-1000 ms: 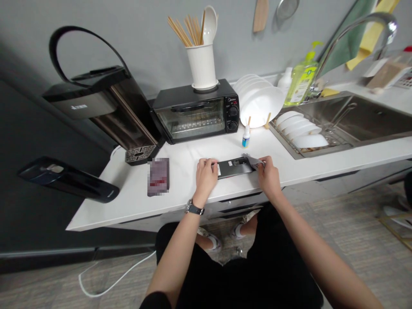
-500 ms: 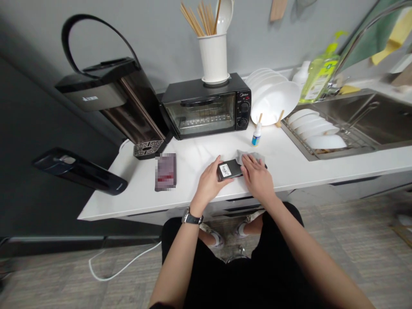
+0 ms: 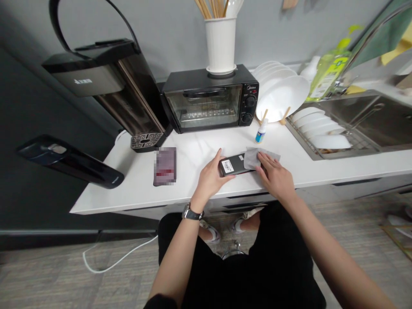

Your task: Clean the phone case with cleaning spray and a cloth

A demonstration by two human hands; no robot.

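Observation:
A flat black rectangular device (image 3: 237, 164) with white stickers, perhaps a phone, lies on the white counter. My left hand (image 3: 212, 174) grips its left end between thumb and fingers. A thin grey cloth (image 3: 252, 159) covers the right part of the device. My right hand (image 3: 274, 175) presses the cloth down there, fingers over it, and hides the device's far end. Behind the cloth stands a small spray bottle (image 3: 261, 132) with a blue label, touched by neither hand.
Left of my hands lies a pixelated dark flat object (image 3: 165, 166), near a dark bottle-shaped thing (image 3: 77, 163) and a drink dispenser (image 3: 122, 94). Behind are a toaster oven (image 3: 209, 103) and white plates (image 3: 280, 98). To the right is a sink (image 3: 370, 116) with bowls (image 3: 325, 124).
My right hand has slid with the cloth to the right along the device, and more of its black surface shows. My left hand keeps its hold. The camera view has shifted slightly.

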